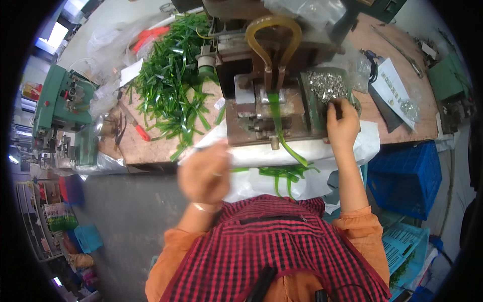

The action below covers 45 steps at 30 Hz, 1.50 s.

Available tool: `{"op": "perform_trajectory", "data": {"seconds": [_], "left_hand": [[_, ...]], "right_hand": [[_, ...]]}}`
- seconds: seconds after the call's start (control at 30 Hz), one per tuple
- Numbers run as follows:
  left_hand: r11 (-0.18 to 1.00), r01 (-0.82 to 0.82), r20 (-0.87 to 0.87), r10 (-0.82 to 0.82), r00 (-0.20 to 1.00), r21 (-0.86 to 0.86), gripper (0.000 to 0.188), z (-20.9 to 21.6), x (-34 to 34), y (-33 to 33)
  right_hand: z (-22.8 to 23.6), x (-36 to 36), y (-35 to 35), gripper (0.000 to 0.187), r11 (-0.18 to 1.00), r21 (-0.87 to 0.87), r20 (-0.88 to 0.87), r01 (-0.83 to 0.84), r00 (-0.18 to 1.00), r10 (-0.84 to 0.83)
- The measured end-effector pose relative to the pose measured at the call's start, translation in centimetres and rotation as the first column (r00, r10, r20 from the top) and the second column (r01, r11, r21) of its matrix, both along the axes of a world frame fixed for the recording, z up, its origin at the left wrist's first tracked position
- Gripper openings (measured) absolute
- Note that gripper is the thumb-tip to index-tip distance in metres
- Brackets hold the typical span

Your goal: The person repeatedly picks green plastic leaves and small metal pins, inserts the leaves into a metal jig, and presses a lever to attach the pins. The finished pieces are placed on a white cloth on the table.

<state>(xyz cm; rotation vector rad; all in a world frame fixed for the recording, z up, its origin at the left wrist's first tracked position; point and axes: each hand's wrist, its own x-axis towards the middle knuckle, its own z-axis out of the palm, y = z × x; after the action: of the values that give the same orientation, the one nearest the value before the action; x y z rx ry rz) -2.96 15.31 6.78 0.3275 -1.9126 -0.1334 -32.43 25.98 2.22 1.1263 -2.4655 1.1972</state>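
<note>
My right hand (343, 123) reaches to the near edge of a heap of small silvery metal pieces (326, 85) in a shallow green tray. Its fingers are curled together; what they pinch, if anything, is hidden. My left hand (205, 173) is smeared by motion in front of the bench edge, left of the machine, so its fingers cannot be read. Between the hands stands a bench machine (241, 113) with an amber tube loop (274, 22) on top. A green plastic strap (277, 123) hangs from its middle, its lower end curving right over the white-covered front edge.
A big pile of green straps (168, 75) covers the bench left of the machine, near a red-handled knife (136, 126). More straps (284, 172) lie on white sheeting by my lap. Blue crates (405, 176) stand below right. A green machine (63, 110) is far left.
</note>
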Motion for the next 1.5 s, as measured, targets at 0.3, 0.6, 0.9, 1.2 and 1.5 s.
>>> {"op": "perform_trajectory", "data": {"seconds": [0.3, 0.6, 0.9, 1.2, 1.5], "left_hand": [[0.835, -0.486, 0.579, 0.536, 0.615, -0.257, 0.018, -0.3, -1.0, -16.2], [0.901, -0.406, 0.409, 0.316, 0.856, 0.154, 0.011, -4.6, -1.1, -16.3], [0.565, 0.183, -0.249, 0.043, 0.967, 0.804, 0.013, -4.3, -2.7, -13.4], [0.681, 0.354, -0.484, 0.000, 0.875, 0.641, 0.009, 0.1, -2.8, -7.7], [0.970, 0.209, 0.110, -0.196, 0.974, -0.123, 0.020, 5.6, -3.8, -2.4]], "right_hand": [[2.0, 0.0, -2.1, 0.020, 0.977, -0.213, 0.354, -0.031, 0.929, 0.106], [-0.4, -1.1, 6.6, 0.016, 0.968, -0.176, 0.195, 0.178, 0.970, -0.143], [8.0, 4.8, -4.0, 0.025, 0.820, -0.490, 0.329, -0.297, 0.808, 0.489], [7.5, 7.6, -6.8, 0.037, 0.801, -0.568, 0.545, -0.189, 0.643, 0.538], [11.7, 8.9, -3.7, 0.058, 0.751, -0.592, 0.641, -0.293, 0.394, 0.659]]}}
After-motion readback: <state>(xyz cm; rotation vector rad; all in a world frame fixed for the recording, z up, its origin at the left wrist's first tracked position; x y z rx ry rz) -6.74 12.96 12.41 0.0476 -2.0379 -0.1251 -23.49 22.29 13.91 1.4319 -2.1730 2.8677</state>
